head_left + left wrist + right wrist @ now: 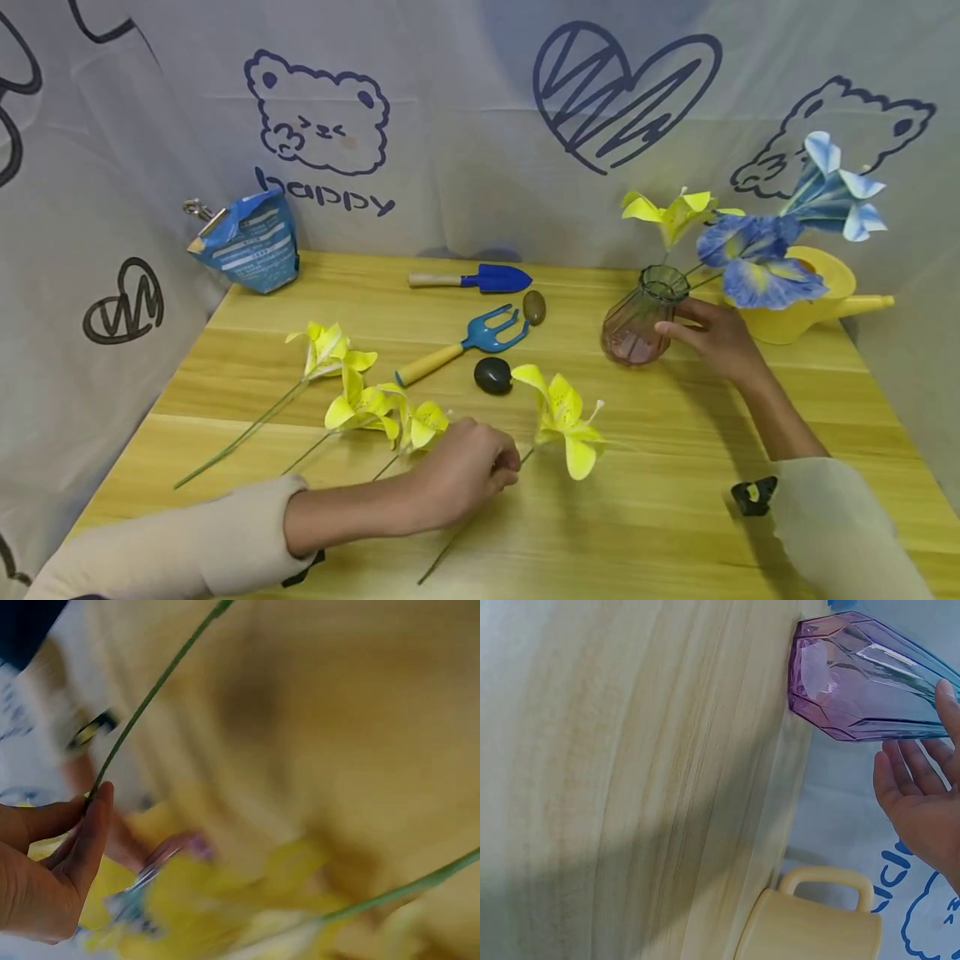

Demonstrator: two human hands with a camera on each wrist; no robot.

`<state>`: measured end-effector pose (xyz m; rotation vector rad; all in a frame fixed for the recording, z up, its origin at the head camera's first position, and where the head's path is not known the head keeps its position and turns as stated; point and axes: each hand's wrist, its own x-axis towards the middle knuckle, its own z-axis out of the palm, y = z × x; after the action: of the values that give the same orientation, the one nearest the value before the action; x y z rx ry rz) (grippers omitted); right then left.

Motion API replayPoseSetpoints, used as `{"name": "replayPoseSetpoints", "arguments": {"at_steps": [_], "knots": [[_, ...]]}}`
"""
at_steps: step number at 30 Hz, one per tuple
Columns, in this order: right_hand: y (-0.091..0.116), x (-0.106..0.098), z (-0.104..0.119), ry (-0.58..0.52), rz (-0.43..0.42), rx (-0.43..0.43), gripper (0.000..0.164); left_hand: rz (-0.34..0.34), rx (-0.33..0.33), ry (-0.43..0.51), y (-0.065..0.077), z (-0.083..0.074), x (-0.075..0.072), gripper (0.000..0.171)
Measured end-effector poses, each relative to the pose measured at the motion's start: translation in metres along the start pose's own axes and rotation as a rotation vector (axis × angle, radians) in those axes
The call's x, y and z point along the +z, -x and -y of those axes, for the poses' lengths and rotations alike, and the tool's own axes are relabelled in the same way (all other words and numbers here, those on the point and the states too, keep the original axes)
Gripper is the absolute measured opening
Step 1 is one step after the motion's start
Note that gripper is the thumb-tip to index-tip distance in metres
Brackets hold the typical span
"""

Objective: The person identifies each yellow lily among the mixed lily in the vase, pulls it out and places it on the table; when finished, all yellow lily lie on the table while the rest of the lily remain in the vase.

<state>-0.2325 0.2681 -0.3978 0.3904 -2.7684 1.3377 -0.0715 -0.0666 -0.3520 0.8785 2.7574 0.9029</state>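
My left hand (467, 473) pinches the thin green stem (152, 696) of a yellow lily (567, 414) between thumb and fingertips, over the front middle of the table. The bloom points right, and the stem's lower end slants toward the near edge. At the right, my right hand (716, 337) holds the glass vase (630, 333) near its neck, thumb in front and fingers behind. Clear faceted glass fades from pink at the base to bluish green above, as the right wrist view shows. In the vase stand a yellow lily (672, 215), a blue-violet iris (772, 271) and a pale blue flower (840, 196).
Several yellow lilies (326, 350) lie at the left. A blue hand fork (491, 331), a blue trowel (504, 278), a black stone (492, 376) and a brown stone (534, 307) lie mid-table. Behind are a clipped blue bag (258, 242) and a yellow watering can (783, 325).
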Motion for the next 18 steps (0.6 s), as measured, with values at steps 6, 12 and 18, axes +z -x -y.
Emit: {"name": "replayPoseSetpoints", "arguments": {"at_steps": [6, 12, 18], "knots": [[0.000, 0.000, -0.001, -0.006, 0.009, 0.015, 0.048, 0.014, -0.039, -0.241, 0.011, 0.024, 0.031, 0.025], [0.001, 0.000, 0.001, -0.015, -0.006, 0.005, 0.046, 0.020, -0.047, -0.448, 0.017, 0.032, 0.036, 0.020], [0.001, 0.000, 0.001, -0.011, -0.015, -0.009, 0.045, 0.047, -0.023, -0.566, 0.022, 0.032, 0.035, 0.018]]}}
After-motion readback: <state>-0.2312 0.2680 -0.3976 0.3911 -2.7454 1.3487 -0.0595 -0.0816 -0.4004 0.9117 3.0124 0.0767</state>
